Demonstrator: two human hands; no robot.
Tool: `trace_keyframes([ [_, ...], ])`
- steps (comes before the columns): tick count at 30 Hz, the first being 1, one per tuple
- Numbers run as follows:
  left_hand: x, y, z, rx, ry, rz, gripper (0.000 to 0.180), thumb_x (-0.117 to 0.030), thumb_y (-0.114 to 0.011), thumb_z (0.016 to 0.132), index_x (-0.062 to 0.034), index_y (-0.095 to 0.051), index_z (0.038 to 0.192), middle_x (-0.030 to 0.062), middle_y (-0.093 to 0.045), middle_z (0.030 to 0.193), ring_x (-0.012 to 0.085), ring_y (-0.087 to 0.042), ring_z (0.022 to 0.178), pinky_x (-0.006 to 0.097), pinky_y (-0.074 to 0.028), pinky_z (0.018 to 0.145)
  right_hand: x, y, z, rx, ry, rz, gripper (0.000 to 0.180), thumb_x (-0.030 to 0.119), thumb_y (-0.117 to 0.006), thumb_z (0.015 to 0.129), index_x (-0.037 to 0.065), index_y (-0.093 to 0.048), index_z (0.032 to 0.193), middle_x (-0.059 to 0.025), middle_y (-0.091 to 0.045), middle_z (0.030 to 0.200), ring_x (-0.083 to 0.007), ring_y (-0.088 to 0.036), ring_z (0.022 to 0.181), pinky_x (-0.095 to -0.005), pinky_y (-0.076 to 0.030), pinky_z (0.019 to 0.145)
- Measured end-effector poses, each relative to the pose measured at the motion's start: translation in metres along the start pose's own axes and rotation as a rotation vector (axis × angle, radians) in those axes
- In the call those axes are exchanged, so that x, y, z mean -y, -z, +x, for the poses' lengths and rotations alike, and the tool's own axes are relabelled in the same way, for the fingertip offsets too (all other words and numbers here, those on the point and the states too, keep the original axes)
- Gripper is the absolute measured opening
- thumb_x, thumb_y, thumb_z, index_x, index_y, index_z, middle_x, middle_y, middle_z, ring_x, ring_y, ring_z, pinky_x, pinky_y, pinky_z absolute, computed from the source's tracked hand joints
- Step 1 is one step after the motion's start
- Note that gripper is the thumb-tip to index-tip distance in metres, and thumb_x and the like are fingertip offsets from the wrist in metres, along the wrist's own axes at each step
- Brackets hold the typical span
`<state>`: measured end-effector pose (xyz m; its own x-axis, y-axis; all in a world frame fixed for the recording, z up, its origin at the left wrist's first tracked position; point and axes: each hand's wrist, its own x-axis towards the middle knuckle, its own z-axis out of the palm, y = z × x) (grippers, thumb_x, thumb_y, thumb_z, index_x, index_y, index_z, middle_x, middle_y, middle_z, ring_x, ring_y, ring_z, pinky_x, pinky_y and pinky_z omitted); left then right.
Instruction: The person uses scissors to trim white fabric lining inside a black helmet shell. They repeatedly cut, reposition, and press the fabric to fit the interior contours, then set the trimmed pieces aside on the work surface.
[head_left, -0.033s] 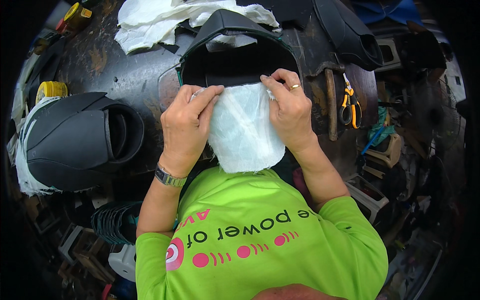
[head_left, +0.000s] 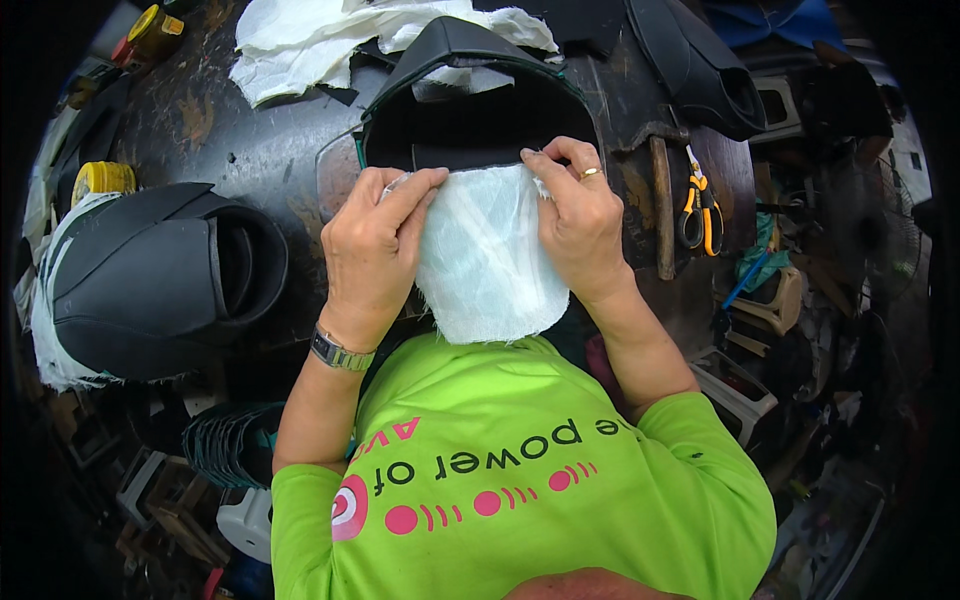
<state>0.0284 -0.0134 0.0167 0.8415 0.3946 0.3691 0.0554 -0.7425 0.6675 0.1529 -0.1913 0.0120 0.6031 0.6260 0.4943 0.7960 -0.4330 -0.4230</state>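
A pale white piece of cloth [head_left: 492, 255] with frayed edges hangs in front of my chest, its upper edge stretched between both hands. My left hand [head_left: 375, 235] pinches its upper left corner between thumb and forefinger. The upper right corner is pinched by my right hand [head_left: 578, 210], which has a ring on one finger. Just beyond the fingertips lies a hollow, dark, hood-shaped piece [head_left: 450, 45] with a green edge, its opening toward me. The cloth's top edge overlaps the near edge of that piece; whether they are joined, I cannot tell.
A black moulded piece [head_left: 140, 285] with white cloth under it rests at left, near a yellow jar [head_left: 103, 180]. More white cloth [head_left: 300, 50] lies at the back. To the right are a hammer [head_left: 662, 210], yellow-handled scissors [head_left: 700, 215] and another black piece [head_left: 700, 70].
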Motion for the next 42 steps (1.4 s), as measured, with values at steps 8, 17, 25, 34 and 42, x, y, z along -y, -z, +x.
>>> trace_keyframes([
  [8, 0.004, -0.008, -0.001, -0.062, -0.16, 0.068, 0.028, -0.001, -0.073, 0.085, -0.0118, -0.077, 0.111, 0.008, -0.067, 0.1, 0.0257, -0.069, 0.083, 0.036, -0.056, 0.071, 0.001, -0.004, -0.007, -0.06, -0.007, -0.004, 0.034, -0.014, -0.066, 0.075, -0.002, -0.073, 0.107, -0.0143, -0.063, 0.1, -0.029, -0.069, 0.076, -0.0364, -0.058, 0.068],
  [17, 0.003, -0.006, 0.0, -0.002, -0.037, 0.108, 0.024, -0.013, -0.075, 0.089, -0.0126, -0.076, 0.113, 0.0077, -0.063, 0.093, 0.0266, -0.067, 0.078, 0.037, -0.054, 0.068, 0.0, -0.004, -0.004, -0.039, 0.012, -0.014, 0.03, -0.01, -0.066, 0.077, -0.003, -0.073, 0.105, -0.015, -0.062, 0.097, -0.0314, -0.069, 0.075, -0.0379, -0.058, 0.067],
  [25, -0.013, -0.007, 0.007, -0.026, -0.127, 0.487, 0.026, -0.025, -0.078, 0.088, -0.0205, -0.079, 0.114, 0.0019, -0.065, 0.116, 0.0195, -0.059, 0.11, 0.038, -0.039, 0.093, -0.001, 0.008, 0.0, -0.058, -0.098, 0.147, 0.028, -0.004, -0.066, 0.081, 0.0, -0.073, 0.107, -0.0175, -0.065, 0.091, -0.033, -0.07, 0.078, -0.04, -0.057, 0.071],
  [34, -0.028, -0.017, 0.025, 0.277, -0.542, 0.482, 0.037, -0.005, -0.061, 0.085, -0.0003, -0.067, 0.122, 0.013, -0.066, 0.128, 0.0244, -0.061, 0.121, 0.042, -0.041, 0.106, -0.003, 0.027, -0.014, -0.198, -0.385, 0.101, 0.065, 0.006, -0.072, 0.081, 0.008, -0.05, 0.143, -0.0133, -0.065, 0.081, -0.0216, -0.068, 0.077, -0.0384, -0.052, 0.072],
  [42, -0.028, -0.038, 0.036, 0.215, -0.14, 0.166, 0.036, -0.003, -0.058, 0.095, -0.0005, -0.062, 0.131, 0.0177, -0.065, 0.125, 0.0346, -0.062, 0.119, 0.041, -0.051, 0.1, -0.006, 0.033, 0.0, 0.091, -0.549, 0.684, 0.032, 0.012, -0.075, 0.088, -0.008, -0.069, 0.113, -0.0105, -0.069, 0.102, -0.0147, -0.064, 0.096, -0.0291, -0.051, 0.085],
])
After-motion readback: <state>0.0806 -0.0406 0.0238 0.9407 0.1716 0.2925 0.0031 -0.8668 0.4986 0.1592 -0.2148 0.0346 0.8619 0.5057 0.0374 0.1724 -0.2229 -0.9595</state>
